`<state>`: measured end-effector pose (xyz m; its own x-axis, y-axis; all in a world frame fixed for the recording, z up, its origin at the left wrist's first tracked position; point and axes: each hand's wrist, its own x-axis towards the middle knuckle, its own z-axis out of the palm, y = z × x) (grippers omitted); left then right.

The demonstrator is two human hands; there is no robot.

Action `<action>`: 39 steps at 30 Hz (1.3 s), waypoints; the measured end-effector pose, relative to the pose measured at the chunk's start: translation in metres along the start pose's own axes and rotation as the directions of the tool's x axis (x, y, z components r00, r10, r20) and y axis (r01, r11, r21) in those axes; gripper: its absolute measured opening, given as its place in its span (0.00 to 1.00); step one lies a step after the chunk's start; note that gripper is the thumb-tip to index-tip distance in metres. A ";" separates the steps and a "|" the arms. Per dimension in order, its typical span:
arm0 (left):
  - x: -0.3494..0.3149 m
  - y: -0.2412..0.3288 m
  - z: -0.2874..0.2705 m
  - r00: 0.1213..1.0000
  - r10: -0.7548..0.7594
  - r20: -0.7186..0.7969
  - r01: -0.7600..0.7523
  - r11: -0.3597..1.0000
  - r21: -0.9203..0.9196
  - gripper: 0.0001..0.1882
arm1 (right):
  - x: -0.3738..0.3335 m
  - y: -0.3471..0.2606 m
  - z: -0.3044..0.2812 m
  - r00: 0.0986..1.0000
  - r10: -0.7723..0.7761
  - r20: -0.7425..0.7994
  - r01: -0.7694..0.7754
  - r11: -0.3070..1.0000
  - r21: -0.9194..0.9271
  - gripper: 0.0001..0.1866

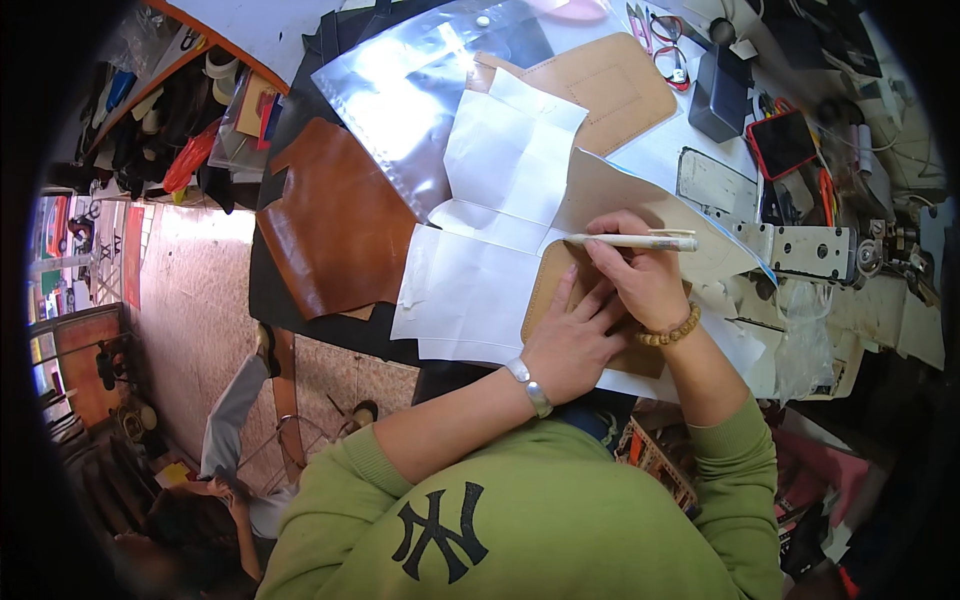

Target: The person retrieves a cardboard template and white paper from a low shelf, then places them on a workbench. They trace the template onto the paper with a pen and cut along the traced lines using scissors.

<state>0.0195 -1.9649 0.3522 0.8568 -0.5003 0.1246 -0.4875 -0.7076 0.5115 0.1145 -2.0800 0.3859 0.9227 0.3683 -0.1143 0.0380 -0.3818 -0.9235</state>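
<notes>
My right hand (640, 275) grips a white pen (650, 242), its tip pointing left at the edge of a tan template piece (548, 280). Fingers spread, my left hand (575, 340) presses flat on that template, which lies over white paper (470, 290) with fold creases. The right hand partly covers the template. Further left a glossy brown leather piece (340, 220) rests on the black mat. Beyond the paper are a clear plastic sheet (400, 100) and another tan template (615, 90) with a dotted outline.
A sewing machine (810, 250) stands at the right, with a clear plastic bag (805, 335) beside it. Glasses (672, 52), a black box (720, 95) and a red-edged device (782, 143) lie at the back right. Another person's leg (232, 415) shows at lower left.
</notes>
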 end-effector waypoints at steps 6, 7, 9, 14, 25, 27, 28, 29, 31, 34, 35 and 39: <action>0.001 0.000 -0.002 1.000 -0.001 0.008 0.002 1.000 -0.030 0.13 | 0.003 -0.001 0.001 0.999 -0.042 0.035 0.043 0.999 -0.029 0.10; 0.001 -0.001 -0.002 1.000 -0.005 0.015 0.005 0.999 -0.037 0.13 | 0.004 -0.002 0.000 0.999 -0.009 0.043 0.010 0.999 -0.032 0.10; 0.001 0.000 -0.002 1.000 -0.004 0.020 0.004 1.000 -0.026 0.14 | 0.004 -0.002 0.000 0.999 -0.017 0.044 0.019 0.999 -0.034 0.09; 0.001 0.001 -0.002 1.000 -0.009 0.003 0.009 0.999 -0.049 0.15 | 0.010 -0.003 -0.002 0.979 -0.185 0.087 0.196 0.972 -0.130 0.06; 0.008 0.011 -0.012 0.992 -0.027 0.125 0.016 0.996 0.091 0.20 | -0.011 -0.001 -0.037 0.980 -0.198 0.020 0.191 0.908 -0.374 0.03; 0.011 0.014 -0.015 0.989 -0.029 0.147 0.008 0.990 0.142 0.20 | -0.017 0.002 -0.045 0.984 -0.178 -0.002 0.164 0.912 -0.375 0.03; 0.012 0.016 -0.016 0.986 -0.033 0.162 0.007 0.987 0.162 0.21 | -0.021 0.003 -0.049 0.982 -0.190 -0.015 0.170 0.911 -0.375 0.03; 0.014 0.017 -0.017 0.988 -0.026 0.155 -0.004 0.981 0.194 0.21 | -0.024 0.004 -0.053 0.980 -0.196 -0.027 0.172 0.911 -0.375 0.03; 0.017 0.021 -0.017 0.992 -0.019 0.125 -0.013 0.968 0.252 0.21 | -0.030 0.008 -0.060 0.966 -0.253 -0.049 0.213 0.890 -0.404 0.03; 0.020 0.024 -0.016 0.990 -0.010 0.138 -0.032 0.955 0.296 0.24 | -0.040 0.014 -0.068 0.964 -0.253 -0.078 0.199 0.888 -0.415 0.04; 0.021 0.024 -0.016 0.989 -0.012 0.147 -0.033 0.954 0.297 0.24 | -0.043 0.016 -0.072 0.970 -0.227 -0.092 0.170 0.894 -0.415 0.03; 0.025 0.026 -0.019 0.981 -0.012 0.195 -0.058 0.935 0.350 0.26 | -0.054 0.026 -0.083 0.979 -0.158 -0.128 0.096 0.915 -0.392 0.03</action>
<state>0.0311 -1.9862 0.3851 0.8138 -0.5790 -0.0498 -0.5640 -0.8075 0.1731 0.0976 -2.1798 0.3983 0.9465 0.3124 0.0804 0.2738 -0.6461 -0.7125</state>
